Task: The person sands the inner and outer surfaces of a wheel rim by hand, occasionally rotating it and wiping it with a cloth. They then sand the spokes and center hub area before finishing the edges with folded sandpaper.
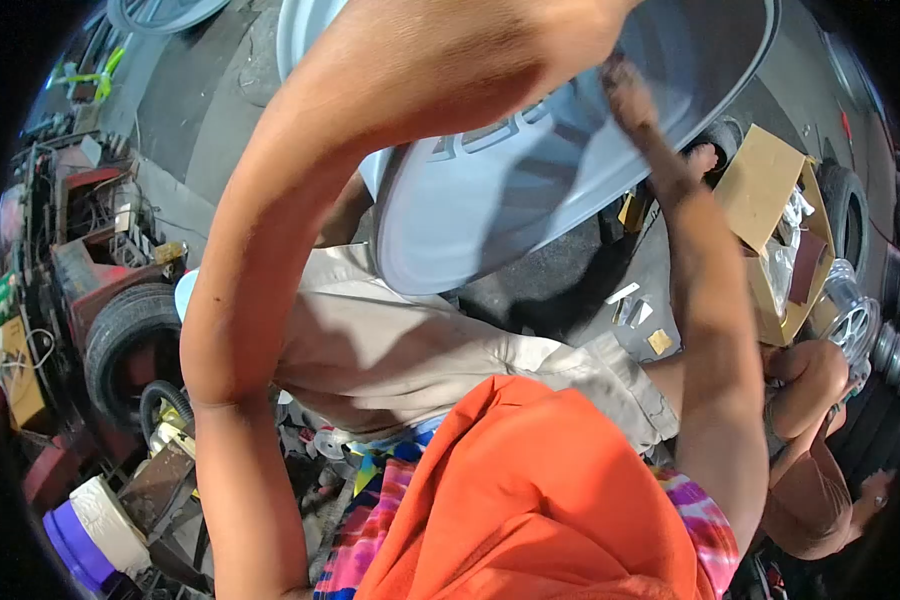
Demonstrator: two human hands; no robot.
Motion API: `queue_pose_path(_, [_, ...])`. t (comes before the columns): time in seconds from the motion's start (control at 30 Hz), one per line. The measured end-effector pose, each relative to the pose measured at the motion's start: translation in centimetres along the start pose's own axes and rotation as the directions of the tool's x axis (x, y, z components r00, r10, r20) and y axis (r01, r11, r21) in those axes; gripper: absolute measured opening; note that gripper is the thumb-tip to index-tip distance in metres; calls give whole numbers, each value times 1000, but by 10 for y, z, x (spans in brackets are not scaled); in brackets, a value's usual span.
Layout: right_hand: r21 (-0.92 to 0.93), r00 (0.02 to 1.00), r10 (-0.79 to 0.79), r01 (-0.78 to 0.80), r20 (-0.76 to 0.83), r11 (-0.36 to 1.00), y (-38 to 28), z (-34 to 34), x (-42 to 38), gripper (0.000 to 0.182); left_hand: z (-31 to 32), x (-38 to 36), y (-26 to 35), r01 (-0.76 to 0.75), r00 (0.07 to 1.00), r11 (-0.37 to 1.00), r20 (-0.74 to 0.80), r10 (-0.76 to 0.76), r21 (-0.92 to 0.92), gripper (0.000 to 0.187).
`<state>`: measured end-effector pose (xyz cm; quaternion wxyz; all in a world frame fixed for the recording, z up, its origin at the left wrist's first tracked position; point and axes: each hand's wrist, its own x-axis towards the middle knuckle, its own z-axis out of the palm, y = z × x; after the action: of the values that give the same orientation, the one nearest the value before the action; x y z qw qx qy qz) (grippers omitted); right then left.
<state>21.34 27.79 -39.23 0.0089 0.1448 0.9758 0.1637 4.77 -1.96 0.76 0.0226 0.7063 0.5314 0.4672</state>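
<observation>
A large light blue moulded piece (450, 215), with a curved rim and a row of slots, slants in front of my lap. My left hand (580, 30) reaches across over it, partly cut off by the top edge, its fingers out of sight. Lower and to the right, my right hand (630, 92) overlaps the same piece, smeared by motion. I cannot tell whether it grips anything. My beige shorts (390, 340) and an orange cloth (530, 490) over my front fill the lower middle.
Tires (135, 345) and clutter lie at left, with a purple-and-white bucket (95, 535) at lower left. An open cardboard box (770, 200) holding plastic bags stands at right, near a metal wheel (850, 325). Another person's bent leg (815, 390) shows beyond my right arm.
</observation>
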Motion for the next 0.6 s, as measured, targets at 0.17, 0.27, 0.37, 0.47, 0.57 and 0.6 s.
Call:
queue_pose_path(0.17, [611,976,-1,-136,219,780,-165,-25,-42,47,-2,-2,-2,-19,1000,1000,-3,19,9,38])
queue_pose_path(0.27, [315,692,-248,31,678,948,-131,-53,-18,49,-3,-5,-3,-25,1000,1000,-7,25,4,38])
queue_pose_path(0.37, [41,985,-41,34,169,999,-55,-48,-13,43,-4,-6,-3,-38,999,999,-8,38,13,38])
queue_pose_path(0.47, [-111,983,-15,36,184,993,-36,-53,14,38,-3,-6,-4,-52,999,998,-16,52,19,38])
queue_pose_path(0.57, [-97,1000,30,-30,-6,995,-82,-10,-4,36,-3,-4,-3,-68,997,997,-26,69,21,38])
queue_pose_path(0.6, [70,997,35,-40,75,997,-111,8,-9,36,-3,-5,-3,-68,997,998,-26,69,17,38])
